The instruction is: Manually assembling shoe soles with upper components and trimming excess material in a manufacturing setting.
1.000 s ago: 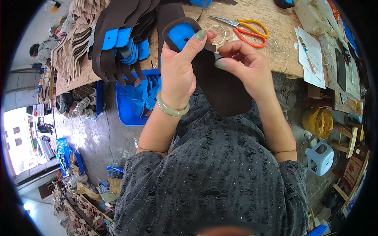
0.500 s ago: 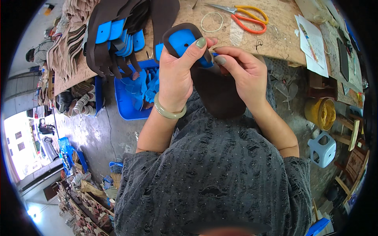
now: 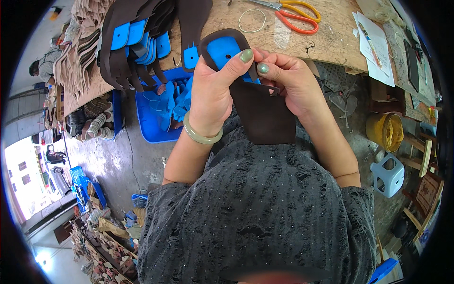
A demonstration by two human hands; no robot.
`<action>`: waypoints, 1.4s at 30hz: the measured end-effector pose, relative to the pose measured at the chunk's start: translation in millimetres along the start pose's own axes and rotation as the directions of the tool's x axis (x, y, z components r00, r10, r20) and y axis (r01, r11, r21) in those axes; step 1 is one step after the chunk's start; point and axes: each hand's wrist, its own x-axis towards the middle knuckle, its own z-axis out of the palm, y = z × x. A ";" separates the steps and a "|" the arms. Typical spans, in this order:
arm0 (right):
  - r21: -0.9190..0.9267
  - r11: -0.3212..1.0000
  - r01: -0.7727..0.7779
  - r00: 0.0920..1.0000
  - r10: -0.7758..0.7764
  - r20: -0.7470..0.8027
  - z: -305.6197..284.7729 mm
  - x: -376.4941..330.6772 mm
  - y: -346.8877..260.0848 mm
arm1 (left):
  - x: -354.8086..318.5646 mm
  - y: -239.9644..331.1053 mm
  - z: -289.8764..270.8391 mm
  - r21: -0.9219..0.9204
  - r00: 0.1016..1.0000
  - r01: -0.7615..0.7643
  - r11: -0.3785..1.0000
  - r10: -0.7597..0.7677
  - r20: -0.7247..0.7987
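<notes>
Both my hands hold one dark brown, leather-like strap piece (image 3: 265, 116) in front of my chest, just off the table edge. Its upper end curls into a rounded loop around a bright blue patch (image 3: 221, 49) with a small dark hole. My left hand (image 3: 213, 90) grips that end, thumb lying across the blue patch. Thumb and fingers of my right hand (image 3: 291, 78) pinch the piece's side edge, close to my left thumb. The lower part hangs flat toward my lap. A similar brown piece with a blue tab (image 3: 191, 57) lies on the table just beyond.
Brown strap pieces with blue tabs (image 3: 136, 33) are heaped on the wooden table (image 3: 255, 42) at left, above a blue bin (image 3: 153, 128) of blue scraps. Scissors (image 3: 298, 19) and a rubber band (image 3: 252, 21) lie ahead. A light blue stool (image 3: 388, 175) and yellow bucket (image 3: 384, 132) stand right.
The brown piece has turned in my hands; its hanging part now shows a straight lower edge instead of a rounded one. My right fingers have shifted slightly along its edge.
</notes>
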 end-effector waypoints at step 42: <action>-0.685 0.506 0.525 0.837 -0.455 0.305 -19.0 14.6 7.9 | 7.8 -14.3 -1.8 0.076 0.998 0.039 0.996 -0.035 -0.053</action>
